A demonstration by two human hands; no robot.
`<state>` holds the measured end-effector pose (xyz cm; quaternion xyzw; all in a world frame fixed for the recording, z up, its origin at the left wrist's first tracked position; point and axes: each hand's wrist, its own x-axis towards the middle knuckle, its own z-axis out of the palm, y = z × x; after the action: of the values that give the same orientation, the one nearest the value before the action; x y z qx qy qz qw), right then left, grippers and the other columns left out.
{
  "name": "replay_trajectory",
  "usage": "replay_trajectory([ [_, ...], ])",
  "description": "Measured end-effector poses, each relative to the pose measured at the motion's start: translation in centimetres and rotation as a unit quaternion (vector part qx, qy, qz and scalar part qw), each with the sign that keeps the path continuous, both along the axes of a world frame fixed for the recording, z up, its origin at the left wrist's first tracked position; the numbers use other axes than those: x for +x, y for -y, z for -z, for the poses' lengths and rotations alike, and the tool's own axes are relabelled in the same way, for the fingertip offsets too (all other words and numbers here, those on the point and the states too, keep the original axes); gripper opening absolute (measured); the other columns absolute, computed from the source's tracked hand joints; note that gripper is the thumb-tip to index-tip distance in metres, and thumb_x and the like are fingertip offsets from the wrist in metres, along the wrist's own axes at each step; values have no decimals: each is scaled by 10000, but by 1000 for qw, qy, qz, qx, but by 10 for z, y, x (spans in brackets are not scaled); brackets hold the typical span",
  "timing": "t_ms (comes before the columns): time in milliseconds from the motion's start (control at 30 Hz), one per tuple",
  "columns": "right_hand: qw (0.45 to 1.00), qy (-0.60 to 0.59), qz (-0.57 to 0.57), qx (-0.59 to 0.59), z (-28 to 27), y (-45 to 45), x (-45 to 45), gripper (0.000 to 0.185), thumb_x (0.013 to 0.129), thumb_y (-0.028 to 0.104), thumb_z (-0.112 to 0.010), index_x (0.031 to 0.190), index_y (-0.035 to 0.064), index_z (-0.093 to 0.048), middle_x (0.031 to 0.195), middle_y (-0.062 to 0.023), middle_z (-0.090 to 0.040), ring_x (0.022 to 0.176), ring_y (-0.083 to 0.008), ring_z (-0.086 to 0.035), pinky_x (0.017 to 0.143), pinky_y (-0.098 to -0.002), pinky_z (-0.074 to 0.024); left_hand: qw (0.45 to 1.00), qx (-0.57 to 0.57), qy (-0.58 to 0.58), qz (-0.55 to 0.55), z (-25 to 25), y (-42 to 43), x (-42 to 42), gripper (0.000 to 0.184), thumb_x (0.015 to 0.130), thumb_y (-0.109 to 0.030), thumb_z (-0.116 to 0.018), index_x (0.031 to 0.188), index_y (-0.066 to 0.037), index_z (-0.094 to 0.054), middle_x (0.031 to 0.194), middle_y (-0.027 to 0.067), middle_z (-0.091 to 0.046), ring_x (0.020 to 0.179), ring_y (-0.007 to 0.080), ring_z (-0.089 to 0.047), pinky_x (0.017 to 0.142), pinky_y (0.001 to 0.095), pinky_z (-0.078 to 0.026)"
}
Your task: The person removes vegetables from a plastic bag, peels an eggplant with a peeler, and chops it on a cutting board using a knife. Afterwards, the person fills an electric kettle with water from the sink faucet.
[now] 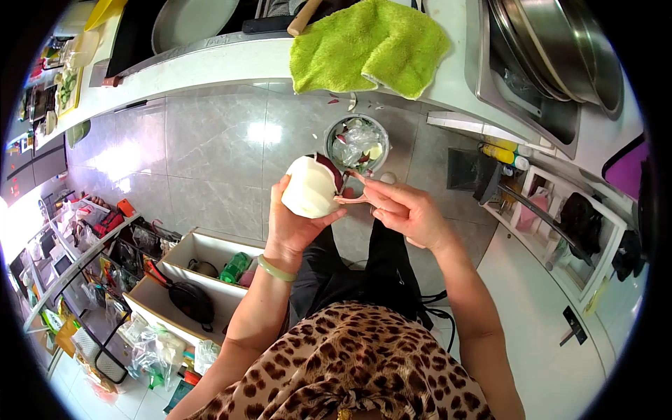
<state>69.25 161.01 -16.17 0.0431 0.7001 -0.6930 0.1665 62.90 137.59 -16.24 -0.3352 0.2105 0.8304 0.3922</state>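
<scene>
Left hand [292,225] cups a round, mostly peeled eggplant [310,189] from below, its fingers curved along the near side and its forearm angled up and inward. Opposite, the right hand [411,213] grips a pink peeler [355,200], fingers bent around the handle and pointing left, its blade end against the remaining dark purple skin. The eggplant is held above the gray tiled floor [210,154], beside an open waste bin [386,150].

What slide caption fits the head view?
Left hand holds a mostly peeled round eggplant; right hand holds a pink peeler at its remaining purple skin, near a waste bin.
</scene>
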Motion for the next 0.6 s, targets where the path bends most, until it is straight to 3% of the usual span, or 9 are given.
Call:
replay_trajectory([
  [33, 1000, 3, 11, -4, 2, 1, 4, 512, 844, 22, -692, 1337, 90, -572, 1166, -93, -684, 1067, -200, -659, 926, -303, -523, 1000, 8, -9, 6, -1, -2, 0, 560, 962, -507, -369, 1313, -99, -525, 1275, 140, -591, 1157, 346, -589, 914, 505, -526],
  [100, 999, 7, 32, -14, 5, 3, 10, 508, 858, 6, -677, 1348, 70, -558, 1176, -93, -681, 1097, -180, -648, 941, -295, -515, 989, -4, -143, 28, 7, -6, 7, 579, 957, -521, -346, 1319, -104, -522, 1302, 144, -572, 1202, 349, -555, 985, 531, -458],
  [167, 996, 22, 63, -62, 2, 9, 13, 513, 868, -13, -661, 1363, 54, -542, 1212, -87, -666, 1121, -169, -635, 952, -289, -504, 993, -4, -121, 8, 9, -12, 9, 592, 952, -528, -331, 1319, -104, -519, 1323, 151, -554, 1242, 359, -519, 1035, 553, -397],
  [233, 992, 36, 81, -94, 3, 9, 18, 518, 879, -29, -645, 1377, 48, -528, 1244, -81, -651, 1145, -160, -618, 965, -285, -491, 996, 7, 61, -62, 10, -20, 12, 599, 945, -528, -323, 1314, -98, -516, 1338, 159, -537, 1279, 375, -480, 1065, 571, -343],
  [333, 989, 69, 72, -110, 22, 10, 35, 522, 892, -38, -626, 1394, 53, -516, 1285, -78, -627, 1181, -152, -588, 986, -283, -468, 995, 29, 44, -84, 6, -31, 14, 591, 939, -508, -330, 1304, -81, -511, 1313, 173, -533, 1304, 392, -442, 1076, 553, -314],
  [433, 988, 122, 45, -83, 31, 7, 62, 518, 898, -24, -622, 1398, 58, -516, 1316, -87, -610, 1204, -145, -563, 1002, -283, -449, 993, 64, -59, -84, 26, -23, 6, 613, 921, -548, -346, 1311, -118, -543, 1276, 141, -582, 1261, 398, -494, 924, 469, -419],
  [467, 989, 123, 52, -64, 29, 2, 63, 514, 900, -16, -623, 1398, 57, -515, 1320, -86, -608, 1206, -140, -559, 1006, -282, -445, 996, -1, -11, -93, 18, -22, 2, 613, 921, -550, -344, 1308, -119, -546, 1274, 139, -584, 1289, 398, -473, 952, 469, -398],
  [600, 979, 161, 55, -108, 19, -14, 43, 485, 903, 40, -647, 1374, 34, -533, 1300, -68, -622, 1133, -142, -590, 992, -286, -441, 998, 12, -12, -59, 23, -5, 1, 617, 922, -555, -358, 1319, -118, -539, 1283, 141, -585, 1303, 394, -464, 998, 470, -374],
])
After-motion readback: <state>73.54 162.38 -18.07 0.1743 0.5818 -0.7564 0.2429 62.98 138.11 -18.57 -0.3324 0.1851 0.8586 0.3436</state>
